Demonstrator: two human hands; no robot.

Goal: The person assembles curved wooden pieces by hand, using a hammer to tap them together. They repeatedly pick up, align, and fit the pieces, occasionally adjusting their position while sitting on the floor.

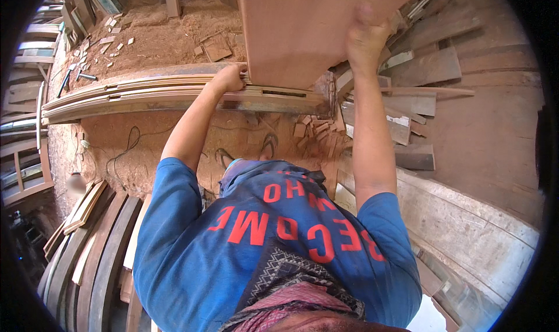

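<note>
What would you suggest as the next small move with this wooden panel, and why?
I'd probably steady the panel by its lower left corner before shifting it: the right hand holds it by its right edge, while the left hand is close to that corner, at the stacked boards.

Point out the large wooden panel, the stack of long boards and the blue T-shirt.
Large wooden panel [303,32]: head view, middle of its broad face.
Stack of long boards [152,88]: head view, its edge left of the forearm.
Blue T-shirt [239,265]: head view, cloth below the lettering.
</note>
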